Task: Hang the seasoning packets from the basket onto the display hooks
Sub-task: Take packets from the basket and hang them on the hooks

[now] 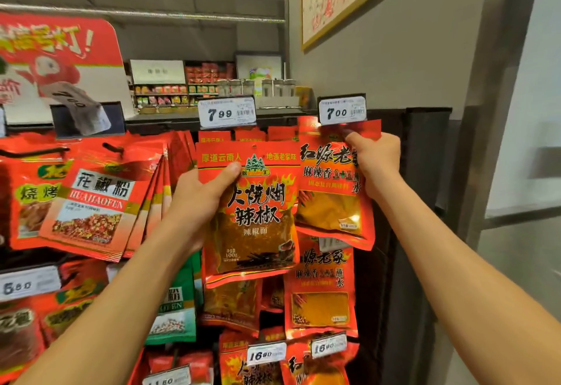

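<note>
Both bare forearms reach up and forward. Left hand (pixel 202 195) – thumb across the front, fingers curled behind what it grips. Right hand (pixel 375 162) higher – fingers curled, pinching at its fingertips.

Bright indoor light, foil glare, soft blur, wide-angle edge distortion

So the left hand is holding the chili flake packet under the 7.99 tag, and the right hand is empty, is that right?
Not quite. The head view shows the right hand gripping the top of another red packet under the 7.00 tag. The left hand does hold the chili flake packet under the 7.99 tag.
</note>
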Available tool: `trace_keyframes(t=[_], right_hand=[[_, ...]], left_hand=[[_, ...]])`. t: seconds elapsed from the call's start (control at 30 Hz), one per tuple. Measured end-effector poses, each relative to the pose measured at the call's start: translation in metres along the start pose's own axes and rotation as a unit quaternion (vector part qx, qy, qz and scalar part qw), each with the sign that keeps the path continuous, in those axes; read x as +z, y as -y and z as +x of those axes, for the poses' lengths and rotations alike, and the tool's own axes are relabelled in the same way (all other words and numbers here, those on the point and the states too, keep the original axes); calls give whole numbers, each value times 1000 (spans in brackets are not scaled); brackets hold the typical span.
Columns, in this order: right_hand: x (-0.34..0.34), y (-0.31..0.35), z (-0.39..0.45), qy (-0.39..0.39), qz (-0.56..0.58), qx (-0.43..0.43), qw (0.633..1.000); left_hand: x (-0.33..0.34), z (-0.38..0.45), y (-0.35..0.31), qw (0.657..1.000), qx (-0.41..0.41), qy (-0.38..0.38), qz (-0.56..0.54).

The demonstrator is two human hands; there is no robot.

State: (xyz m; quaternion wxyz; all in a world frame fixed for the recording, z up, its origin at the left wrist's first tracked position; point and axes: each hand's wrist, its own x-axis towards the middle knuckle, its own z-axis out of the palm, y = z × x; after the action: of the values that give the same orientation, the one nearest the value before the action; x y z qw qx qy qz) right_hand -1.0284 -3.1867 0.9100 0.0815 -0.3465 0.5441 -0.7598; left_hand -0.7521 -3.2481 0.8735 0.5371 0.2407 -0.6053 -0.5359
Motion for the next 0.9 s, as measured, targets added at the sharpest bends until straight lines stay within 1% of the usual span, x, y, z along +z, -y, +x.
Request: trace_keyframes(t=[0.13, 0.23, 0.43, 0.53, 0.63, 0.77, 0.9], right_hand=[[0, 5, 3, -6, -32, -10, 999], [-2, 5, 4, -2, -52, 1, 999], [1, 0, 0, -27, -32, 1, 999], [-1, -1, 1, -17, -25, 18, 999], [-3, -1, 3, -1, -48, 11, 999], [0, 0, 7, -12, -62, -5, 998], [6, -7, 11, -15, -54, 13, 998]], left_hand=[[-1, 4, 4, 1000, -1, -1, 1], [-2, 5, 7, 1000, 1, -4, 2], [-5, 4, 12, 1000, -2, 1, 2], [-8, 4, 14, 1000, -5, 2, 1], [-8, 5, 16, 1000, -6, -3, -8], [-2, 5, 18, 1000, -13, 5, -16], [-1, 4, 18, 1000, -12, 7, -19]])
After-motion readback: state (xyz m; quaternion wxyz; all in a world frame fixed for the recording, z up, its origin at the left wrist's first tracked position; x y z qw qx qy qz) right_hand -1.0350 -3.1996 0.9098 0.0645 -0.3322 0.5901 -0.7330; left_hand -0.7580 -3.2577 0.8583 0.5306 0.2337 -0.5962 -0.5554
